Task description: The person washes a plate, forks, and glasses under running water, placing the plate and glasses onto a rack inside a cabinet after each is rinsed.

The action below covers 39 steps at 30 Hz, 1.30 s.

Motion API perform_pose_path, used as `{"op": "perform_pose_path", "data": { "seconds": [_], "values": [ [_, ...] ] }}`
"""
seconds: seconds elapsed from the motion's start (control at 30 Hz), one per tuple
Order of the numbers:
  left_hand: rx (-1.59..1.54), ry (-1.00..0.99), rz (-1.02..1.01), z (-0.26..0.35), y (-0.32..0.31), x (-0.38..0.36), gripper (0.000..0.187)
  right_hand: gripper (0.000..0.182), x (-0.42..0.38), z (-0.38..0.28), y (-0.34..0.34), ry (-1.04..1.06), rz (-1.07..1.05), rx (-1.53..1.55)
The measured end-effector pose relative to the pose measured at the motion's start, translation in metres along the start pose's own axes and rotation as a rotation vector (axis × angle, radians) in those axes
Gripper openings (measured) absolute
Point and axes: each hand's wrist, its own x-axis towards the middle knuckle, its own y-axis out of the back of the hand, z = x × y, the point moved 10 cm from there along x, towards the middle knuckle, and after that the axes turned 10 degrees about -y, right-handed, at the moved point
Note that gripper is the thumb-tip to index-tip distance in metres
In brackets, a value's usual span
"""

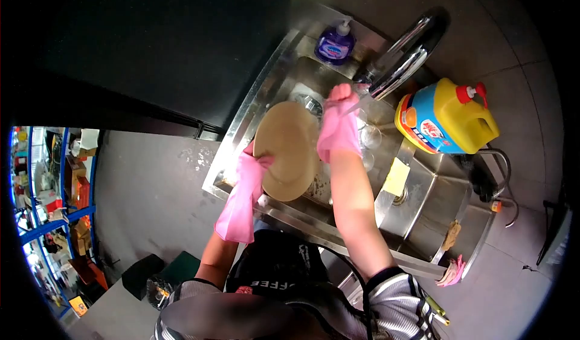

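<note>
My left hand (pixel 251 168), in a pink rubber glove, grips the near left edge of a beige oval plate (pixel 287 152). The plate is held over the left basin of a steel sink (pixel 241 152), its broad face turned up and slightly blurred. My right hand (pixel 340 113), gloved in pink too, is beside the end of the chrome faucet (pixel 399 71), right of the plate. Its fingers are curled closed, and whatever may be in them is hidden. Below the faucet, clear glass-like items (pixel 370 137) and a shiny object (pixel 307 100) lie in the basin.
A purple pump bottle (pixel 334 45) stands at the sink's back corner. On the right is a large yellow detergent jug (pixel 447 116). A yellow sponge cloth (pixel 396 177) lies on the divider by the right basin (pixel 432 201). Another pink glove (pixel 451 271) hangs at the front edge.
</note>
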Motion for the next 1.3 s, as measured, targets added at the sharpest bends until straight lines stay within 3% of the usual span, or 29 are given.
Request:
{"op": "perform_pose_path", "data": {
  "seconds": [0.07, 0.1, 0.13, 0.17, 0.23, 0.27, 0.3, 0.37, 0.4, 0.5, 0.53, 0.6, 0.7, 0.73, 0.8, 0.87, 0.9, 0.93, 1.03, 1.1, 1.17, 1.3],
  "values": [
    [-0.032, -0.027, -0.003, -0.009, 0.002, 0.006, 0.046, 0.029, -0.01, 0.006, 0.018, 0.072, 0.276, -0.236],
    [-0.014, -0.016, 0.009, -0.008, 0.003, 0.005, 0.046, 0.035, -0.055, 0.011, 0.027, 0.172, 0.787, -0.247],
    [0.004, -0.004, 0.022, -0.005, 0.003, 0.004, 0.046, 0.039, -0.071, 0.014, 0.015, 0.157, 0.819, -0.373],
    [0.024, 0.008, 0.034, -0.002, 0.004, 0.002, 0.045, 0.035, -0.08, 0.013, -0.014, 0.05, 0.805, -0.721],
    [-0.002, -0.011, -0.011, 0.004, -0.002, 0.0, 0.044, 0.028, -0.087, 0.014, -0.054, -0.181, 0.724, -1.41],
    [-0.017, -0.022, -0.034, 0.006, -0.006, -0.001, 0.044, 0.023, -0.058, 0.019, -0.05, -0.113, 0.563, -1.756],
    [0.006, -0.014, -0.033, 0.002, -0.004, -0.001, 0.044, 0.031, -0.036, 0.026, -0.049, 0.027, 0.417, -2.087],
    [0.054, -0.005, -0.031, -0.003, 0.001, 0.003, 0.043, 0.039, -0.034, 0.043, -0.092, -0.099, 0.431, -2.77],
    [0.06, -0.019, -0.052, 0.002, -0.004, 0.0, 0.043, 0.045, -0.052, 0.055, -0.113, 0.688, -0.012, -2.782],
    [0.035, 0.004, -0.08, 0.011, -0.018, -0.015, 0.044, 0.048, -0.07, 0.059, -0.122, 0.62, -0.304, -2.938],
    [0.001, 0.044, -0.068, 0.009, -0.019, -0.016, 0.044, 0.051, -0.059, 0.05, -0.106, 0.517, -0.254, -2.956],
    [-0.008, 0.063, -0.062, 0.004, -0.021, -0.014, 0.047, 0.052, -0.029, 0.014, -0.065, 0.118, 0.126, -2.194],
    [0.041, 0.02, -0.083, -0.004, -0.015, -0.011, 0.052, 0.056, -0.033, 0.014, -0.066, 0.223, -0.008, -1.905],
    [0.033, 0.018, -0.096, -0.004, -0.017, -0.012, 0.051, 0.056, -0.038, 0.023, -0.065, 0.239, -0.114, -1.512],
    [0.043, 0.019, -0.124, -0.001, -0.021, -0.016, 0.048, 0.059, -0.082, 0.023, -0.091, 0.504, -0.163, -2.402],
    [0.086, 0.02, -0.152, 0.008, -0.026, -0.019, 0.044, 0.062, -0.122, 0.021, -0.111, 0.442, -0.163, -2.532],
    [0.137, -0.01, -0.156, 0.006, -0.025, -0.015, 0.043, 0.063, -0.137, 0.016, -0.123, 0.316, -0.107, -2.436],
    [0.188, -0.04, -0.16, 0.001, -0.023, -0.008, 0.041, 0.06, -0.15, 0.002, -0.124, 0.064, 0.061, -2.128],
    [0.155, -0.069, -0.279, -0.006, -0.032, 0.009, 0.038, 0.057, -0.15, -0.034, -0.054, 0.046, 0.322, -1.833],
    [0.057, -0.009, -0.381, -0.004, -0.045, 0.015, 0.038, 0.052, -0.142, -0.039, -0.014, -0.117, 0.161, -1.334],
    [-0.054, 0.109, -0.473, 0.015, -0.067, 0.011, 0.041, 0.053, -0.154, -0.04, -0.014, -0.405, 0.047, -1.045],
    [0.108, 0.225, -0.502, 0.028, -0.111, 0.013, 0.038, 0.042, -0.203, -0.072, 0.026, -0.51, 0.278, -0.783]
  ]
}}
